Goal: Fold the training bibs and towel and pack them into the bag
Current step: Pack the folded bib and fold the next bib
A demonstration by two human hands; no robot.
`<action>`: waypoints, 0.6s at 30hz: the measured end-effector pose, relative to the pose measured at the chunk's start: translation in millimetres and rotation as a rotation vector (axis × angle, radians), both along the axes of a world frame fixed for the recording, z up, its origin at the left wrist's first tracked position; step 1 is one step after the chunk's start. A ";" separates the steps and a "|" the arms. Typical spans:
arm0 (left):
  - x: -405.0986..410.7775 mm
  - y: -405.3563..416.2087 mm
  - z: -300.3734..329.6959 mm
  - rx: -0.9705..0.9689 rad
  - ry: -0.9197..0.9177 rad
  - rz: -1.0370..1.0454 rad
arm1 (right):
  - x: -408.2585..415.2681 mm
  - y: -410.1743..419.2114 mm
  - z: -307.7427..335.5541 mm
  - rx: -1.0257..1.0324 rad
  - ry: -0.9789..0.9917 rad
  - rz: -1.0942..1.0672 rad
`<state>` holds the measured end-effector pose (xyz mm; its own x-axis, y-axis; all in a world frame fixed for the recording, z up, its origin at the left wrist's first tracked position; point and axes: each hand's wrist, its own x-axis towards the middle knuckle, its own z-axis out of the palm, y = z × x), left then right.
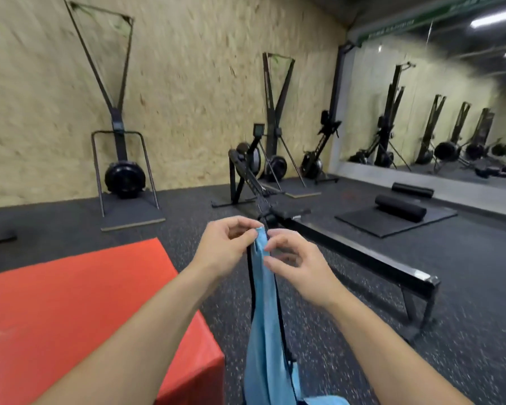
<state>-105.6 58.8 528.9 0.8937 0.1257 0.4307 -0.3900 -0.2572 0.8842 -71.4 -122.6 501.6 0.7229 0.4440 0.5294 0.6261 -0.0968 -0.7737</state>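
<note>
A light blue training bib (263, 325) with black edging hangs down in front of me, held up by its top strap. My left hand (224, 247) pinches the top of the strap from the left. My right hand (294, 263) pinches the same strap just below and to the right, fingers curled. The bib's lower part runs out of the bottom of the view. No bag or towel shows.
A red padded box (79, 311) stands at my lower left. A black rowing machine rail (362, 255) stretches across the floor to the right. Ski machines (120, 159) line the wooden wall; black mat and foam rollers (400, 210) lie near the mirror.
</note>
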 end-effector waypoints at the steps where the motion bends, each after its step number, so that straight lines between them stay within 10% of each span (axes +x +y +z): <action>1: -4.1 6.6 19.6 0.034 -0.034 0.014 | -1.1 7.6 17.7 0.022 0.037 0.032; 18: -139.1 129.5 242.3 0.255 -0.384 0.345 | -70.9 139.4 274.5 0.070 -0.014 0.535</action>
